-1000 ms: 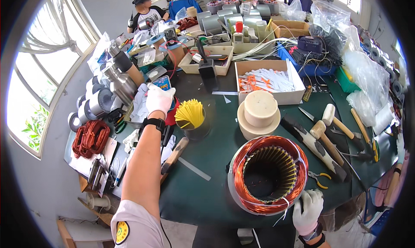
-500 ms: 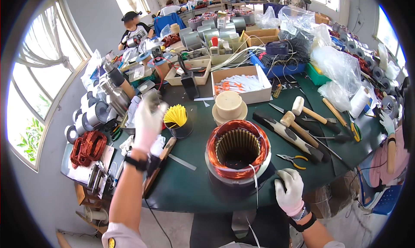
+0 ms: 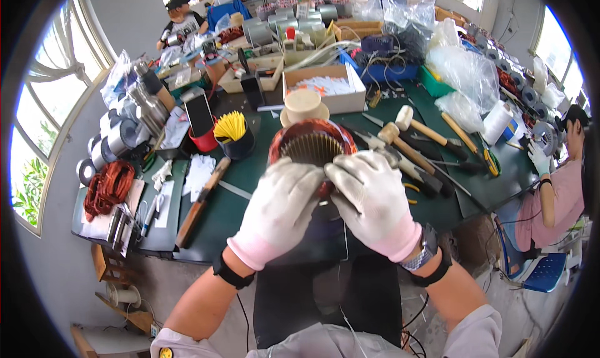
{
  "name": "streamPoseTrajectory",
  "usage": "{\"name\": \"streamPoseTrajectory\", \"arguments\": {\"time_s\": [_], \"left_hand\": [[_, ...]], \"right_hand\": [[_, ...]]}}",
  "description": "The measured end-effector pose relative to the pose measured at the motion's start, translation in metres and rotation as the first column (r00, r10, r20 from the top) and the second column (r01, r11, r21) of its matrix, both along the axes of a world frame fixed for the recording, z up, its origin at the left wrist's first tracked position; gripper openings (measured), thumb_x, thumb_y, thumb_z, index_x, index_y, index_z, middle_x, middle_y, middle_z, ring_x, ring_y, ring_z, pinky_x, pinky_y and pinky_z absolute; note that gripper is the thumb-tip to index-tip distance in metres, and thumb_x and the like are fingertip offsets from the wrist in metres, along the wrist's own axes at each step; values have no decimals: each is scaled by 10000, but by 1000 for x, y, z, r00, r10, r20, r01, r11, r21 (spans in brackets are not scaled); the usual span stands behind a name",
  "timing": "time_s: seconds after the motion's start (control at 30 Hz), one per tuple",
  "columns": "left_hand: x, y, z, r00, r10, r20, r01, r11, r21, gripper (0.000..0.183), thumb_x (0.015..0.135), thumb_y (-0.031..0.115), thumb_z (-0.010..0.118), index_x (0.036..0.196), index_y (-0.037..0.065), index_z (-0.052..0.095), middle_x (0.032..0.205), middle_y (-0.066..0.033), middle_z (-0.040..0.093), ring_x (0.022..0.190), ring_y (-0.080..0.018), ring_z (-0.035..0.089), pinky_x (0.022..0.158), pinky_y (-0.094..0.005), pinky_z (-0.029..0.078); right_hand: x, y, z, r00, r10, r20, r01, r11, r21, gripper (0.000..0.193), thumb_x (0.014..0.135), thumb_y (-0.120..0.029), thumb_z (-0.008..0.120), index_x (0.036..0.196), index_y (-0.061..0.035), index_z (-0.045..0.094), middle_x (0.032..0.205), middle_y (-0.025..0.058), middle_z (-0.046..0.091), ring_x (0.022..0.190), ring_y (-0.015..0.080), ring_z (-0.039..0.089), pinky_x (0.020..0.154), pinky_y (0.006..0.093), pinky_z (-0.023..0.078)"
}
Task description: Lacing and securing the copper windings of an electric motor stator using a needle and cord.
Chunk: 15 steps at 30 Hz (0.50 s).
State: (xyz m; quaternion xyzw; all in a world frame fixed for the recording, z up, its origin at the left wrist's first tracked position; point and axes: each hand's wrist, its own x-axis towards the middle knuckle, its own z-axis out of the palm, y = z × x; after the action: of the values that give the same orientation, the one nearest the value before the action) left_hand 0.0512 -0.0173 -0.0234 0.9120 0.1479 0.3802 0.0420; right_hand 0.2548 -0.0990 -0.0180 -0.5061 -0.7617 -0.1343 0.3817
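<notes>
A motor stator (image 3: 312, 148) stands upright at the near middle of the bench, with red-brown copper windings around its rim and yellowish slot liners inside. Both gloved hands meet at its near rim and cover that part of the windings. My left hand (image 3: 282, 198) has its fingers bent and closed against the rim. Beside it, my right hand (image 3: 374, 192) is also closed, its fingertips almost touching the left ones. What the fingers pinch is hidden. A thin white cord (image 3: 345, 240) hangs below the hands down the stator's front.
Behind the stator stands a cream stepped block (image 3: 304, 105). Mallets (image 3: 406, 147) and other tools lie to the right. A wooden-handled tool (image 3: 201, 203), a dark pot of yellow strips (image 3: 235, 139) and a red holder (image 3: 205, 136) are left. A co-worker (image 3: 556, 183) sits at far right.
My left hand has come from the left side of the bench to the stator. My right hand has moved from beside the stator up to its near rim. The view has shifted slightly.
</notes>
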Motion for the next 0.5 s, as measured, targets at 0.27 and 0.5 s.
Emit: {"name": "streamPoseTrajectory", "arguments": {"time_s": [0.27,0.5], "left_hand": [[11,17,-18,991,-33,127,18,993,115,388,779,-66,770,1163,-24,734,1109,-167,742,1065,-384,708,1022,-465,548],[10,16,-23,993,-9,117,-15,979,202,390,786,-116,762,1171,-55,752,1114,-190,755,1040,-367,726,1008,-439,558]], "right_hand": [[26,21,-15,981,29,192,-68,977,201,444,669,-54,856,1104,-53,768,1126,79,749,1065,318,693,936,439,557],[26,24,-29,981,9,193,-62,962,267,448,681,-31,843,1123,-68,789,1143,71,771,1063,304,721,959,400,584]]}}
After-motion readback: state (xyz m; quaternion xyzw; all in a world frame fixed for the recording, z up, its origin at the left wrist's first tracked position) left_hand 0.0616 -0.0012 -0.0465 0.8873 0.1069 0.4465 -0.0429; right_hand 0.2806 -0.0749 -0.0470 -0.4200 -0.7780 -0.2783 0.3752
